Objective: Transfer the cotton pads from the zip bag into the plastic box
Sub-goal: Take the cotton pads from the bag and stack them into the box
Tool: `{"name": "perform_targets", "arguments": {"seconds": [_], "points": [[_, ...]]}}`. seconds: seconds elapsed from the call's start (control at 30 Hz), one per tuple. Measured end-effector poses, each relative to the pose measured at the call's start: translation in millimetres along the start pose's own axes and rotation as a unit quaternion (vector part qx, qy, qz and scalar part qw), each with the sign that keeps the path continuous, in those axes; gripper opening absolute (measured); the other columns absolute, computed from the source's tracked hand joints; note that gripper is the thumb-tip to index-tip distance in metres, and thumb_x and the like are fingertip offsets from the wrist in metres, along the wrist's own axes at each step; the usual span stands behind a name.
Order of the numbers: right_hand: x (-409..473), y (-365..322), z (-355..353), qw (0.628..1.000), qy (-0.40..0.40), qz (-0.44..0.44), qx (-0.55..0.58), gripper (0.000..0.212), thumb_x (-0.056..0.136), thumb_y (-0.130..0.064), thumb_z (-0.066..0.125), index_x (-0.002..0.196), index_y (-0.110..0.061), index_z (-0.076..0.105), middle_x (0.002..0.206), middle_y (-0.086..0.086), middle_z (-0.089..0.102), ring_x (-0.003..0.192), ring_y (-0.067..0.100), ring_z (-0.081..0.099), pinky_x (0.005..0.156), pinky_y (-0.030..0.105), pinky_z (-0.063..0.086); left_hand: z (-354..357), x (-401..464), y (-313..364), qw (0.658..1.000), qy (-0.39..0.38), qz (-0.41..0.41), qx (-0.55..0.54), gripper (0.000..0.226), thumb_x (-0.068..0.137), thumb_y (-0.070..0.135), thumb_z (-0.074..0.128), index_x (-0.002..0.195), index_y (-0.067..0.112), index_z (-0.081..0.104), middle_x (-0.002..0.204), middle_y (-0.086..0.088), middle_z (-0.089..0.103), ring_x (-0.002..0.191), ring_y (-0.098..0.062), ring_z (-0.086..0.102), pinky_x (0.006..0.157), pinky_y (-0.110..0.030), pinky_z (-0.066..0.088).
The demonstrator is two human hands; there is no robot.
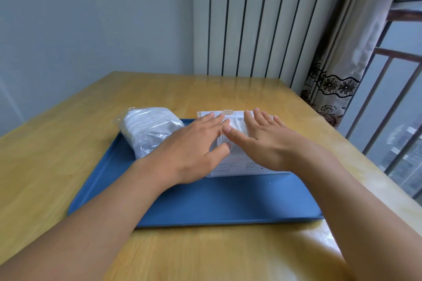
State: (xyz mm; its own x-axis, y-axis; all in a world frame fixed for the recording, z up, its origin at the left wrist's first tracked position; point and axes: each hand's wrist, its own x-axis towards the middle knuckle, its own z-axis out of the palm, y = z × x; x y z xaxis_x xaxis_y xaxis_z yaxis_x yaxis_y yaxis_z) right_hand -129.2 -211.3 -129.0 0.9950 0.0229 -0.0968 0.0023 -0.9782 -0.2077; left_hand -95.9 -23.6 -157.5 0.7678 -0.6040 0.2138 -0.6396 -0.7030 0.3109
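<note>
Now I count one zip bag [237, 143] flat on one blue tray [205, 198], one clear wrapped bundle [148, 131] beside it, and my left hand [194, 146] and right hand [265, 141], both palm-down, fingers spread, resting on the bag and gripping nothing.

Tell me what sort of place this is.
Probably a room in a home, high up. A wooden table stands in a corner beside a patterned curtain and a barred window that looks down on buildings.
</note>
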Motion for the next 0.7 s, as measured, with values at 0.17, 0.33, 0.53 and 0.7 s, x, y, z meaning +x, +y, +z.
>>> {"name": "perform_targets", "arguments": {"seconds": [0.17, 0.33, 0.53, 0.7], "points": [[-1.8, -11.8, 6.1, 0.987, 0.159, -0.036, 0.005, 0.088, 0.094, -0.073, 0.022, 0.161, -0.016, 0.014, 0.169, 0.009, 0.015, 0.156, 0.028, 0.01, 0.126, 0.041, 0.009, -10.3, -2.9, -1.6, 0.998, 0.036, 0.014, -0.041, 0.071, 0.096, 0.059, 0.04, 0.159, 0.03, 0.024, 0.167, 0.015, 0.017, 0.152, 0.003, 0.007, 0.125, -0.028, 0.014], [-13.2, -43.1, 14.7, 0.908, 0.289, -0.281, 0.115, 0.022, 0.096, -0.032, 0.057, 0.098, -0.019, 0.074, 0.098, -0.002, 0.067, 0.094, 0.022, 0.06, 0.082, 0.04, 0.049, -61.9, -10.9, -38.5, 0.959, 0.26, -0.067, -0.087, 0.066, 0.087, 0.064, 0.047, 0.142, 0.027, 0.055, 0.147, 0.006, 0.055, 0.135, -0.011, 0.048, 0.109, -0.028, 0.037], [-15.3, -64.5, 43.2, 0.917, 0.249, -0.307, -0.06, 0.019, 0.086, -0.025, 0.06, 0.081, -0.024, 0.078, 0.084, -0.003, 0.051, 0.083, 0.023, 0.045, 0.071, 0.039, 0.046, -51.2, -17.9, -90.1, 0.937, 0.126, -0.297, -0.131, 0.047, 0.092, 0.054, 0.061, 0.125, 0.02, 0.065, 0.132, -0.004, 0.064, 0.119, -0.024, 0.06, 0.094, -0.034, 0.046], [-18.3, -76.6, 51.0, 0.913, 0.25, -0.278, -0.166, 0.023, 0.092, -0.037, 0.054, 0.097, -0.025, 0.073, 0.088, -0.003, 0.054, 0.088, 0.027, 0.05, 0.087, 0.045, 0.046, -51.7, -18.0, -100.4, 0.927, 0.139, -0.285, -0.202, 0.031, 0.091, 0.048, 0.064, 0.096, 0.018, 0.07, 0.103, 0.0, 0.071, 0.093, -0.02, 0.066, 0.071, -0.027, 0.046]]}}
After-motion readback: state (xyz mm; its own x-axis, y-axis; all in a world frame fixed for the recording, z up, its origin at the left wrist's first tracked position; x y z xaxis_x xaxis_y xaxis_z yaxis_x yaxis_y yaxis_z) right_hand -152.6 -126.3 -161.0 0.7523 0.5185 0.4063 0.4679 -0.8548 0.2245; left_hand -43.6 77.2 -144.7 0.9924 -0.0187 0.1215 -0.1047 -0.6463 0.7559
